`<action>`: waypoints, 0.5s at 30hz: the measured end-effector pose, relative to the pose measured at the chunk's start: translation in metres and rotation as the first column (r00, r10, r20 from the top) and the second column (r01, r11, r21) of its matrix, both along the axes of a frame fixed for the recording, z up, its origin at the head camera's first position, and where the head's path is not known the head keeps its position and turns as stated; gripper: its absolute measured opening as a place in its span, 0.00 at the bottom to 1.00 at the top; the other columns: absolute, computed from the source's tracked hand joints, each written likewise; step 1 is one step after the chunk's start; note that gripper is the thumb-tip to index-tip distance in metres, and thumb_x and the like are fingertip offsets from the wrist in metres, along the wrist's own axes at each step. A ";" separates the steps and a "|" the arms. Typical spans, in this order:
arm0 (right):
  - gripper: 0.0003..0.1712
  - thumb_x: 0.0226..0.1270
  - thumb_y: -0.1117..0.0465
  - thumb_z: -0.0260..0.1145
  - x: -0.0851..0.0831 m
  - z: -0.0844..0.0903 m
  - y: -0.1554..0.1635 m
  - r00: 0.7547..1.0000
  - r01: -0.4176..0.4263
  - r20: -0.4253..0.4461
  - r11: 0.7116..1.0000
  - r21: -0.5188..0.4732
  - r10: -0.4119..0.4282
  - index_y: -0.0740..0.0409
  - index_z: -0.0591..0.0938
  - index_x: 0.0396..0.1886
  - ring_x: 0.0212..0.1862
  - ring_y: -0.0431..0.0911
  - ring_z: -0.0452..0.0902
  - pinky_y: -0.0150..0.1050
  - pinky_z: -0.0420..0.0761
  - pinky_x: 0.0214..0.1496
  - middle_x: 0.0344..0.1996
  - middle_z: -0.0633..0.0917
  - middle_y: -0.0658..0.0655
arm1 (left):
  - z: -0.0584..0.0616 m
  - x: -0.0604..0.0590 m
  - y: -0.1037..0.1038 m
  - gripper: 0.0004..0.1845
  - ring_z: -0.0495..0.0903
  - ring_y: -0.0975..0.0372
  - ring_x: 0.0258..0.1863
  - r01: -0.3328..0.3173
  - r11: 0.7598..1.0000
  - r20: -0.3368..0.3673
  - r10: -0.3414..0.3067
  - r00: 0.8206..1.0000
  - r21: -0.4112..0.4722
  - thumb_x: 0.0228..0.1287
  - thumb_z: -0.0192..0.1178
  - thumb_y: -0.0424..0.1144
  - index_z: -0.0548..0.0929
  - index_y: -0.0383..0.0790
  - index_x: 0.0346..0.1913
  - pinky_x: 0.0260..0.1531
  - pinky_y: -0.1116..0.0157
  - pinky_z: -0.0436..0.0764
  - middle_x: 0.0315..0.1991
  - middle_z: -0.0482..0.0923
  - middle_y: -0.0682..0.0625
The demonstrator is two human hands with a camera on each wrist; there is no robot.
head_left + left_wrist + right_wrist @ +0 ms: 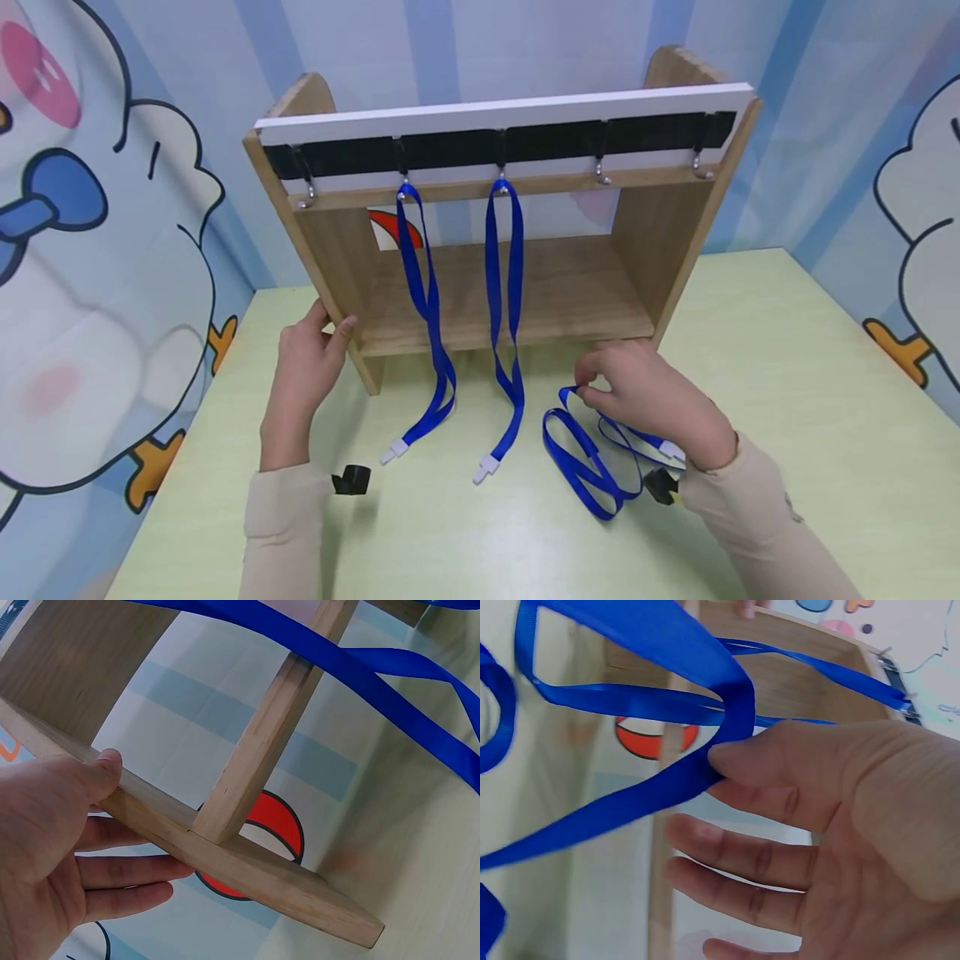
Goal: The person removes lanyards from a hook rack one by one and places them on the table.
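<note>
A wooden rack (pixel 637 283) stands on the pale green table (pixel 787 400), with a row of metal hooks (pixel 600 171) under a black strip. Two blue lanyards (pixel 427 308) hang from the middle hooks, their white clips lying on the table. My left hand (pixel 307 367) holds the rack's left side panel (pixel 187 832), thumb on its front edge and fingers behind it. My right hand (pixel 645 392) pinches the ribbon of a third blue lanyard (pixel 585 467) between thumb and forefinger (pixel 735 761); the rest of it lies coiled on the table.
Cartoon-printed walls close in the table at the back and on both sides. Black wrist camera mounts (pixel 351 481) sit at both sleeves. Two hooks on the right (pixel 701 171) and one on the far left (pixel 306 198) carry nothing.
</note>
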State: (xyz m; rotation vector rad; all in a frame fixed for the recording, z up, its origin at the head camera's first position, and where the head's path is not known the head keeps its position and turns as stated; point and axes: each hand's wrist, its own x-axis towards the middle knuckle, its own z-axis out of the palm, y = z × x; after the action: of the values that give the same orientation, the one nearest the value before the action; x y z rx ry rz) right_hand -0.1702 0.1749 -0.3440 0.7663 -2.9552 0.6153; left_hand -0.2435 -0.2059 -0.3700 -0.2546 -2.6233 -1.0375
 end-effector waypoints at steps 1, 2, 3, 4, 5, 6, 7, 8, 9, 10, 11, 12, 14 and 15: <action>0.03 0.65 0.66 0.69 -0.002 -0.002 -0.001 1.000 0.004 0.004 1.000 0.003 -0.004 0.57 0.89 0.36 0.31 0.42 0.78 0.43 0.83 0.40 0.31 0.87 0.50 | 0.000 0.000 0.000 0.26 0.86 0.42 0.47 0.000 1.000 0.002 0.000 1.000 0.001 0.79 0.54 0.43 0.69 0.32 0.71 0.41 0.47 0.86 0.61 0.78 0.33; 0.03 0.65 0.66 0.70 -0.003 -0.004 -0.002 1.000 0.007 0.005 1.000 0.005 -0.007 0.58 0.89 0.36 0.31 0.42 0.78 0.43 0.83 0.40 0.31 0.87 0.50 | 0.000 0.000 0.000 0.26 0.86 0.42 0.47 0.000 1.000 0.004 0.000 1.000 0.002 0.79 0.54 0.43 0.69 0.32 0.71 0.41 0.47 0.86 0.61 0.78 0.33; 0.02 0.65 0.66 0.70 -0.004 -0.006 -0.003 1.000 0.012 0.008 1.000 0.008 -0.012 0.58 0.88 0.35 0.31 0.42 0.78 0.42 0.83 0.39 0.31 0.87 0.50 | 0.000 0.000 0.000 0.26 0.86 0.42 0.48 0.001 1.000 0.004 -0.001 1.000 0.003 0.79 0.54 0.43 0.69 0.31 0.71 0.41 0.47 0.86 0.61 0.78 0.33; 0.02 0.65 0.66 0.70 -0.005 -0.008 -0.004 1.000 0.015 0.009 1.000 0.010 -0.015 0.58 0.88 0.34 0.30 0.42 0.77 0.42 0.82 0.38 0.30 0.87 0.50 | 0.001 0.000 0.000 0.26 0.85 0.42 0.48 0.001 1.000 0.007 -0.001 1.000 0.005 0.79 0.54 0.43 0.69 0.31 0.71 0.41 0.47 0.86 0.61 0.78 0.33; 0.02 0.65 0.66 0.70 -0.006 -0.009 -0.005 1.000 0.017 0.015 1.000 0.009 -0.017 0.58 0.88 0.33 0.30 0.42 0.77 0.42 0.82 0.37 0.30 0.87 0.50 | 0.001 0.000 0.000 0.26 0.85 0.42 0.48 0.001 1.000 0.009 -0.001 1.000 0.006 0.79 0.54 0.43 0.69 0.31 0.71 0.41 0.47 0.86 0.61 0.78 0.33; 0.02 0.65 0.66 0.70 -0.008 -0.011 -0.006 1.000 0.022 0.021 1.000 0.011 -0.022 0.58 0.88 0.33 0.29 0.41 0.77 0.41 0.81 0.35 0.30 0.87 0.50 | 0.001 0.000 0.000 0.26 0.85 0.42 0.48 0.001 1.000 0.010 -0.002 1.000 0.006 0.79 0.54 0.43 0.69 0.31 0.71 0.41 0.47 0.86 0.61 0.78 0.33; 0.02 0.64 0.66 0.70 -0.009 -0.013 -0.007 0.999 0.027 0.022 1.000 0.014 -0.028 0.58 0.88 0.32 0.28 0.41 0.76 0.40 0.81 0.34 0.29 0.86 0.49 | 0.001 0.000 0.000 0.26 0.85 0.42 0.48 0.002 1.000 0.011 -0.002 1.000 0.007 0.79 0.54 0.43 0.69 0.31 0.71 0.41 0.47 0.86 0.61 0.78 0.33; 0.02 0.64 0.66 0.70 -0.010 -0.015 -0.008 0.999 0.034 0.026 0.999 0.019 -0.034 0.58 0.87 0.31 0.28 0.41 0.75 0.39 0.79 0.33 0.28 0.86 0.49 | 0.001 0.000 0.000 0.26 0.85 0.42 0.48 0.001 1.000 0.012 -0.001 1.000 0.007 0.79 0.54 0.43 0.69 0.31 0.71 0.41 0.47 0.86 0.61 0.77 0.33; 0.03 0.64 0.66 0.70 -0.011 -0.017 -0.009 0.999 0.042 0.032 0.999 0.023 -0.042 0.58 0.87 0.31 0.27 0.41 0.75 0.39 0.79 0.32 0.28 0.86 0.49 | 0.001 0.000 0.000 0.26 0.85 0.42 0.48 0.001 1.000 0.014 -0.001 1.000 0.006 0.79 0.54 0.43 0.69 0.31 0.71 0.41 0.46 0.86 0.62 0.77 0.33; 0.03 0.64 0.67 0.69 -0.013 -0.019 -0.010 0.998 0.049 0.038 0.998 0.026 -0.050 0.57 0.87 0.30 0.26 0.41 0.74 0.38 0.78 0.31 0.27 0.85 0.49 | 0.001 0.000 0.000 0.26 0.85 0.42 0.48 -0.001 1.000 0.017 0.001 1.000 0.006 0.79 0.54 0.43 0.69 0.31 0.71 0.42 0.47 0.86 0.62 0.77 0.33; 0.03 0.64 0.66 0.69 -0.014 -0.022 -0.010 0.997 0.057 0.048 0.998 0.029 -0.058 0.57 0.87 0.30 0.25 0.41 0.73 0.38 0.77 0.31 0.27 0.85 0.49 | 0.001 0.000 0.000 0.26 0.85 0.42 0.48 -0.001 1.000 0.017 0.001 1.000 0.006 0.79 0.54 0.43 0.69 0.31 0.71 0.42 0.46 0.85 0.62 0.77 0.33; 0.04 0.64 0.66 0.69 -0.015 -0.024 -0.011 0.996 0.065 0.053 0.997 0.035 -0.067 0.57 0.87 0.29 0.25 0.41 0.73 0.38 0.76 0.30 0.26 0.84 0.48 | 0.001 0.000 0.000 0.26 0.85 0.42 0.48 -0.001 1.000 0.017 0.001 1.000 0.006 0.79 0.54 0.43 0.69 0.31 0.71 0.42 0.46 0.86 0.62 0.77 0.33; 0.05 0.64 0.66 0.69 -0.017 -0.029 -0.011 0.995 0.075 0.055 0.996 0.040 -0.078 0.56 0.86 0.28 0.24 0.41 0.72 0.38 0.75 0.29 0.25 0.83 0.48 | 0.000 0.000 -0.001 0.26 0.85 0.42 0.48 -0.002 1.000 0.016 0.002 1.000 0.004 0.79 0.54 0.43 0.69 0.32 0.71 0.42 0.47 0.86 0.62 0.77 0.33; 0.05 0.64 0.66 0.69 -0.018 -0.032 -0.011 0.995 0.078 0.056 0.996 0.041 -0.080 0.56 0.86 0.27 0.24 0.41 0.72 0.38 0.75 0.29 0.24 0.83 0.48 | 0.000 0.000 -0.001 0.26 0.85 0.42 0.48 -0.001 1.000 0.013 0.001 1.000 0.003 0.79 0.54 0.43 0.69 0.32 0.71 0.42 0.47 0.86 0.62 0.77 0.33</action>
State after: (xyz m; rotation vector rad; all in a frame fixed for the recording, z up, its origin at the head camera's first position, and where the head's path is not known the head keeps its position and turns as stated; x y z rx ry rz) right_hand -0.1882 0.1637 -0.3755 0.6408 -3.0410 0.5863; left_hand -0.2432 -0.2065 -0.3702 -0.2460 -2.6333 -1.0464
